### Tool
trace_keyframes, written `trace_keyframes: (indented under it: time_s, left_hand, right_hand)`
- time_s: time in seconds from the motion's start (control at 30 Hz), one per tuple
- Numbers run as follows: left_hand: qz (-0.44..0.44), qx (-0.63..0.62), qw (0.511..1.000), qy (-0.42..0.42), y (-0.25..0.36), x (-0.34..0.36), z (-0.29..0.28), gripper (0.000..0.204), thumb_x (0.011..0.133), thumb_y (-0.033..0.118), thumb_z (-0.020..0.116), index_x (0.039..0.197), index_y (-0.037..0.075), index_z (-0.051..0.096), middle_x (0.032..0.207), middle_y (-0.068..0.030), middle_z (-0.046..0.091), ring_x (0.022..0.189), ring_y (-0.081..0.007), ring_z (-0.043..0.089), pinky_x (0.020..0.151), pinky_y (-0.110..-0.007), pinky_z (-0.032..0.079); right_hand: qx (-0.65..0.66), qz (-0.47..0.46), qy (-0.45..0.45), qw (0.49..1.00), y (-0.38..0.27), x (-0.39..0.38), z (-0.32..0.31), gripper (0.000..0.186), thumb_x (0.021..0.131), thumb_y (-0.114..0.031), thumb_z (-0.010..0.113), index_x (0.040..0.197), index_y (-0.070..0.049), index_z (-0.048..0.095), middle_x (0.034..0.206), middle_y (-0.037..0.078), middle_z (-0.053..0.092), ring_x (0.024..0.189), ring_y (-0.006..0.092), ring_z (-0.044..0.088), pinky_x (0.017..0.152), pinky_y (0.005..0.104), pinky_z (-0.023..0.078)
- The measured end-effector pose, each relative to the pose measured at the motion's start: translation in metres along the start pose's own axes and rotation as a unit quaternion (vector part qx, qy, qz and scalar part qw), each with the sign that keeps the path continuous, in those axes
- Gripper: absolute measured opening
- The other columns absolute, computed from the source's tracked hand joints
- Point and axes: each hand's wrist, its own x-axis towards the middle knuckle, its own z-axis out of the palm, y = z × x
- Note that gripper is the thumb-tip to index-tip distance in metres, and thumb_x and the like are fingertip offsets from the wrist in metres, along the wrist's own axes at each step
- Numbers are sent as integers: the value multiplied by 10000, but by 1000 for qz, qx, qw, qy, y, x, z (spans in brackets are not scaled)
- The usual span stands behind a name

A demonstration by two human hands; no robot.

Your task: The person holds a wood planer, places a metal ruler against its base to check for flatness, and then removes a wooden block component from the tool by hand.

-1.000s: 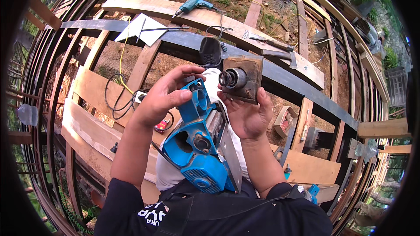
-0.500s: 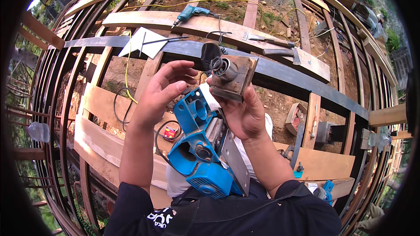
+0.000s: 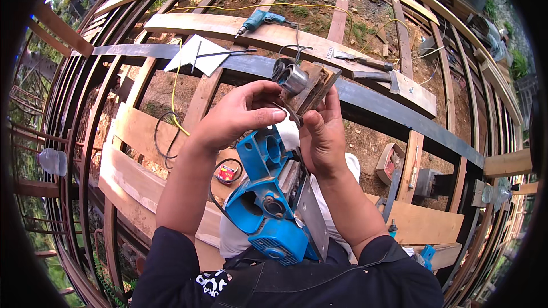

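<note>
Above my lap I hold a brown, worn square block with a short shiny metal cylinder standing out of it. My right hand supports it from the right and below, thumb in front. My left hand is closed at the block's lower left edge, thumb and fingers together there; a thin plate-like edge shows by the fingertips. Dark coiled wire shows beside the cylinder. Below, a blue electric planer body with open round housings and a flat metal sole rests on my lap.
A dark metal beam crosses in front. On the plank beyond lie a teal drill, a hatchet and a handled tool. A white sheet lies left, a red box near my left forearm. Gaps between joists show earth.
My left hand has moved right and closed at the block's edge. The block has tilted, so its cylinder now points more to the upper left.
</note>
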Motion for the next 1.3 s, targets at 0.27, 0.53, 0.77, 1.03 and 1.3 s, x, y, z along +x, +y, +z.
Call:
trace_keyframes:
  time_s: [0.27,0.53,0.77,1.03,1.3]
  left_hand:
    - [-11,-85,996,23,-8,4,-4,451,834,209,697,1175,-26,516,1028,-106,627,885,-169,648,760,-266,522]
    - [3,-227,972,-63,-33,13,-11,376,906,289,597,1159,13,565,983,-83,654,891,-162,625,786,-305,511]
    - [26,-188,981,-25,-25,7,3,404,882,262,598,1183,0,535,1034,-86,637,885,-154,629,764,-300,541]
    - [-3,-250,968,-22,-29,13,2,398,876,215,603,1201,0,522,1019,-78,636,871,-140,628,758,-293,542]
    - [-12,-199,980,10,-32,10,-1,403,865,216,630,1195,16,511,992,-69,627,857,-131,617,733,-265,527]
  right_hand:
    - [7,32,-31,999,3,4,-1,785,759,-313,782,1377,-62,369,1246,80,546,1140,185,527,966,332,407]
    - [-3,55,-54,997,1,5,-4,799,769,-294,777,1395,-58,339,1278,97,520,1153,195,518,990,335,403]
    - [-39,36,-27,998,5,6,-6,895,795,-218,759,1465,-43,191,1368,145,443,1211,215,481,1015,331,394]
    - [-28,49,-45,997,6,9,-7,717,831,-262,723,1389,-40,331,1260,100,526,1154,184,505,984,315,398]
    - [11,54,-57,997,8,9,-13,711,826,-308,724,1377,-53,355,1251,92,535,1161,186,505,1002,320,379]
